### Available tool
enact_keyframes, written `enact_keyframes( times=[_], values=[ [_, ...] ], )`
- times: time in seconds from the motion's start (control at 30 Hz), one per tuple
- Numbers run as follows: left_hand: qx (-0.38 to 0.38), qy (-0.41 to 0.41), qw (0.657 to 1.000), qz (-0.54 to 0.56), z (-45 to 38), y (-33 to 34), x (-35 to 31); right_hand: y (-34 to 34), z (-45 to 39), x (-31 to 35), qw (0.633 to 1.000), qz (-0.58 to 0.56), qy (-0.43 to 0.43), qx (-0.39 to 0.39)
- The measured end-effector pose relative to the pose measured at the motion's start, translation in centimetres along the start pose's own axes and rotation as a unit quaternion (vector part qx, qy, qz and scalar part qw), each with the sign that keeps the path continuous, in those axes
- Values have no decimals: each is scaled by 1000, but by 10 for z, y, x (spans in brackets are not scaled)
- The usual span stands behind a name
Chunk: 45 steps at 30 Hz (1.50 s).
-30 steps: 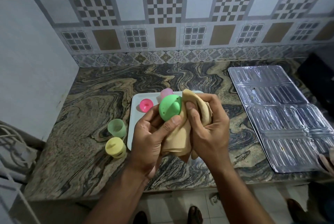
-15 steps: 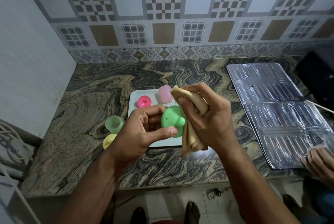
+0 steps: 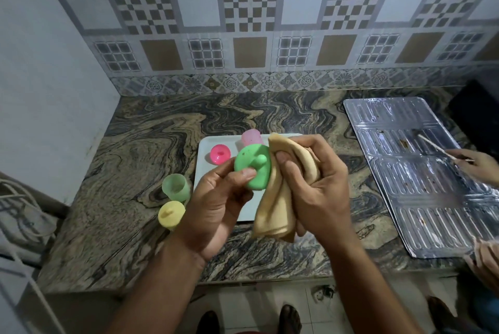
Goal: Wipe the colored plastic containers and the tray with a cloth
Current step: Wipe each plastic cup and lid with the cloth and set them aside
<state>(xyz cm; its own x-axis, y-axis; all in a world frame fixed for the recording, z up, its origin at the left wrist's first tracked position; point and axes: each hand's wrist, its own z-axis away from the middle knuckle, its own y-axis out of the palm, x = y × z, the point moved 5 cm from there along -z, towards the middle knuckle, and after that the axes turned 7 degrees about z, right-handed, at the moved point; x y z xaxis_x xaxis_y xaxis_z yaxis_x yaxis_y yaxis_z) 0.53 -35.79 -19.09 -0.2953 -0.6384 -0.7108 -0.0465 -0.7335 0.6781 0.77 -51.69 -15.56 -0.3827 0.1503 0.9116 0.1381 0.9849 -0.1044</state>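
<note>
My left hand (image 3: 216, 201) grips a bright green plastic lid (image 3: 252, 169) with a small knob, held above the white tray (image 3: 204, 171). My right hand (image 3: 313, 188) clutches a folded tan cloth (image 3: 278, 198) pressed against the lid's right edge. On the tray stand a hot pink lid (image 3: 220, 154) and a pale pink container (image 3: 251, 137), partly hidden behind the green lid. A pale green cup (image 3: 176, 187) and a yellow container (image 3: 170, 215) stand on the counter to the left of the tray.
A marbled stone counter (image 3: 151, 150) meets a tiled wall at the back and a plain wall on the left. A ribbed foil sheet (image 3: 415, 171) covers the counter's right side, where another person's hand (image 3: 475, 165) holds a thin stick. White cables (image 3: 24, 215) lie at the left.
The green lid has turned in my left hand so its knob faces me, and the cloth now sits against its right edge. Another person's hand has come over the foil sheet.
</note>
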Motion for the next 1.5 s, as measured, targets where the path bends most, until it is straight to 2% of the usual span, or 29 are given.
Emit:
enact_keyframes(
  times=[0.13, 0.2, 0.3, 0.5, 0.67, 0.77, 0.87, 0.93, 1.07, 1.17, 1.23, 1.37, 1.5],
  values=[
    [-36, 28, 998, 51, 9, 9, 14, 6, 13, -1, 997, 44, 4, -60],
    [-49, 60, 997, 15, 9, 4, 14, 7, 16, -1, 996, 73, -6, -41],
    [-26, 93, 992, -84, 8, -2, 5, 2, 12, 3, 992, 120, -38, -8],
    [109, 53, 977, -173, 4, -1, -11, -4, -5, 13, 981, 134, -83, 110],
    [192, -41, 950, -242, 5, -3, -24, 1, -11, 20, 963, 124, -81, 225],
    [175, -24, 961, -214, -1, 0, -25, 3, -14, 20, 974, 106, -81, 181],
    [80, 16, 989, -126, -6, -5, -13, -1, -11, 15, 989, 97, -75, 86],
    [44, 20, 995, -91, -3, -9, -2, -3, -6, 12, 987, 129, -73, 55],
    [78, 45, 976, -200, 0, -12, -9, -2, -2, 11, 968, 220, -104, 59],
    [132, 9, 952, -275, 4, -6, -9, -7, -17, 7, 956, 267, -109, 54],
    [119, 9, 959, -258, 5, -8, -8, -18, -28, 2, 974, 216, -61, 43],
    [37, 6, 988, -149, 3, -22, -11, -36, -31, -3, 997, 68, -8, 19],
    [34, -8, 994, -100, 3, -23, -7, -31, -17, -4, 998, 46, 3, 43]
  ],
)
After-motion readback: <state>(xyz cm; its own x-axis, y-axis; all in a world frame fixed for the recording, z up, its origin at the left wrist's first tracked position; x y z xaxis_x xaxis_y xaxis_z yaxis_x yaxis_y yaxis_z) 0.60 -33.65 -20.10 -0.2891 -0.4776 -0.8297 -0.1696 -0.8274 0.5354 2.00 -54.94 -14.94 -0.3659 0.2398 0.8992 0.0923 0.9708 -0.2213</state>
